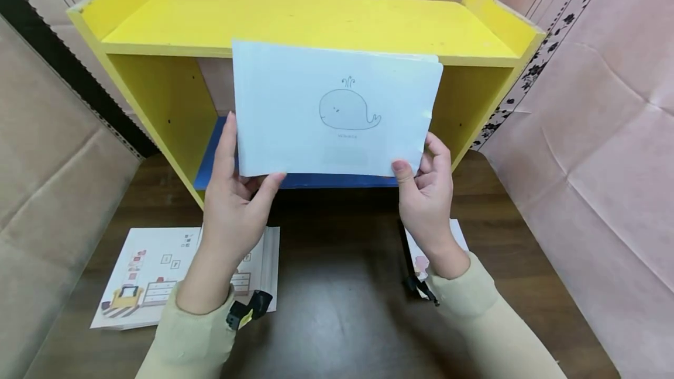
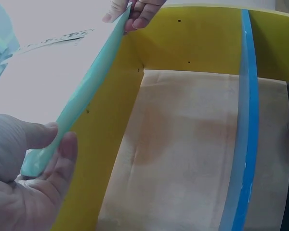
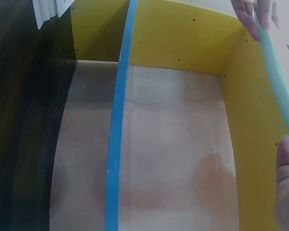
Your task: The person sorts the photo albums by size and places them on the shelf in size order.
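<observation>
Booklet with whale drawing (image 1: 337, 109) is held up before the yellow-and-blue shelf unit (image 1: 316, 19), left hand (image 1: 231, 209) and right hand (image 1: 429, 203) pinching its lower corners, where even pressure should keep its sheets aligned.

Smooth paper booklet (image 1: 337, 111) (matt, perhaps), glossy tabletop (image 1: 337, 285)

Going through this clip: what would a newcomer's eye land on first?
Probably the pale blue booklet with its whale drawing, mid-picture in the head view, held between the left hand and right hand. Next, the bright yellow shelf unit behind it, with a blue board lower down. White printed sheets lie on the table at lower left.
</observation>
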Tool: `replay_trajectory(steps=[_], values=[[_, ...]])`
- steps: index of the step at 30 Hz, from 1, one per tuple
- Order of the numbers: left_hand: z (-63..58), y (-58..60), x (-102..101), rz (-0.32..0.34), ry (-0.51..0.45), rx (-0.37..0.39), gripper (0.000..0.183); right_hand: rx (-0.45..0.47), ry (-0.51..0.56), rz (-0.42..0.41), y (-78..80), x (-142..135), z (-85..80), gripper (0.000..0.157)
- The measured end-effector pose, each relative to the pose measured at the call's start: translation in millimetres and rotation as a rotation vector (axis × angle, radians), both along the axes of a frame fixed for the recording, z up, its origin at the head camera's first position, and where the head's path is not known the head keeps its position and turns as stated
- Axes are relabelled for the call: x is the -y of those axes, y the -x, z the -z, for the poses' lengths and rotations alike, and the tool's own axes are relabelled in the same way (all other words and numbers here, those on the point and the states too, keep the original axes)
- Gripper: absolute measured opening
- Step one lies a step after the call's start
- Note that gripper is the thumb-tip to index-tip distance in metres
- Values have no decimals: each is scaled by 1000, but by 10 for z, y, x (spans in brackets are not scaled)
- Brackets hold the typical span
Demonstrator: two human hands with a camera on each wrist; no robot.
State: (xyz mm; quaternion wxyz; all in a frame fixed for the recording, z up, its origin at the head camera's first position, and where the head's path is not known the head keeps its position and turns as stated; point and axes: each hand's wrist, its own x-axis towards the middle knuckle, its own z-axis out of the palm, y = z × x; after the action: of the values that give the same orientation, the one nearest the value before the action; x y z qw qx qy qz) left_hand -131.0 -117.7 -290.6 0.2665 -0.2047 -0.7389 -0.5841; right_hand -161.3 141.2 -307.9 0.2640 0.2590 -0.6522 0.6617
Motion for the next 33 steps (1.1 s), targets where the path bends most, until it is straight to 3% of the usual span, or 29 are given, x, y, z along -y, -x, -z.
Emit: replay_trajectory(steps=[4,9,11,17,24,28,33], values=[[-8,4,-9,11,-45,-1,95,-17,-57,-26,-79,32,-105,60],[-44,-30,15,7,-59,8,94,-33,-137,-211,-129,42,-244,83],[-91,-63,23,-1,-58,2,93,-43,-179,-238,-140,35,-288,88],[-300,-136,-20,14,-144,-73,80,-38,-225,-129,-171,-2,-380,87],[-550,-88,-71,52,-363,-169,65,-86,-71,-95,-62,-28,-542,70],[-678,-36,-104,34,-407,-194,61,-120,-11,-76,51,-30,-658,69],[-765,63,-132,43,-448,-207,58,-88,33,-38,137,-5,-771,62]])
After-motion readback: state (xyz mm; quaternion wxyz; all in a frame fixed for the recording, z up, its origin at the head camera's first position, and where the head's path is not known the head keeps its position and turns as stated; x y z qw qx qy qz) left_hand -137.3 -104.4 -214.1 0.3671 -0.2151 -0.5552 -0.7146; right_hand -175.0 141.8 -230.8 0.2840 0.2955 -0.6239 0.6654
